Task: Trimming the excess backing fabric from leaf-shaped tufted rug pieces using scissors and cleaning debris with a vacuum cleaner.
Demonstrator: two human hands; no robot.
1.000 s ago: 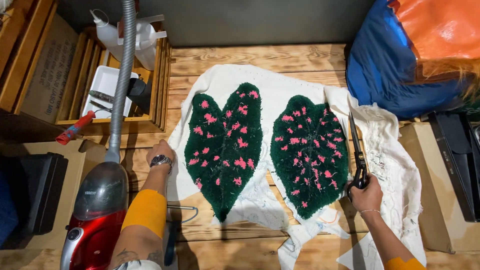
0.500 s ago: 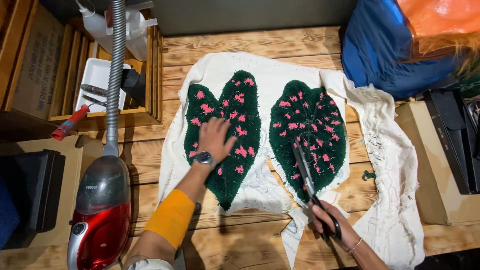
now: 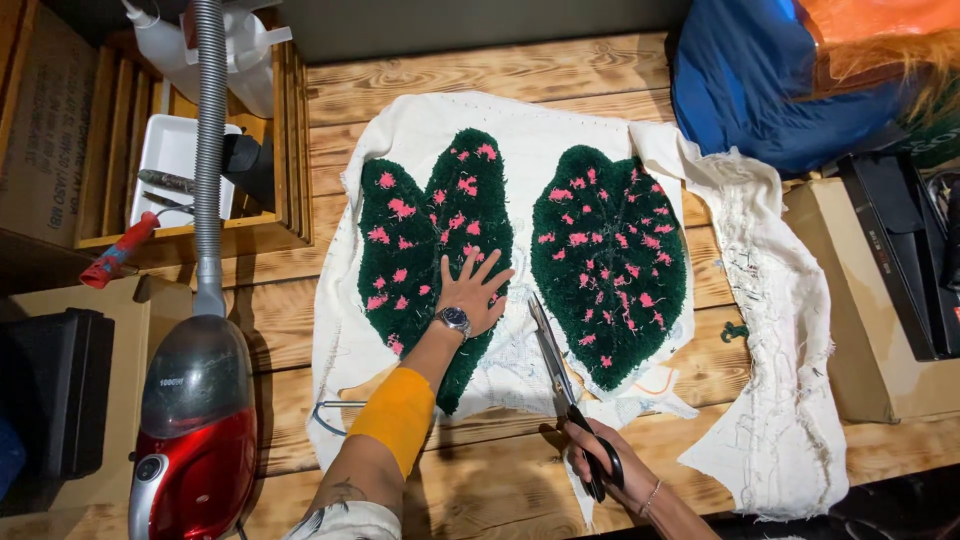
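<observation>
A white tray in the wooden crate holds small tools. My left hand presses flat, fingers spread, on the left leaf rug mid-table; my right hand grips scissors, blades cutting the white backing cloth.

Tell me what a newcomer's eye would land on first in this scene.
Two dark green leaf-shaped rugs dotted with pink lie side by side on white cloth in the middle of the wooden table. The left hand presses flat on the left rug, while the right hand holds scissors pointing up into the cloth beside the right rug. A red vacuum cleaner stands at the left edge.
</observation>
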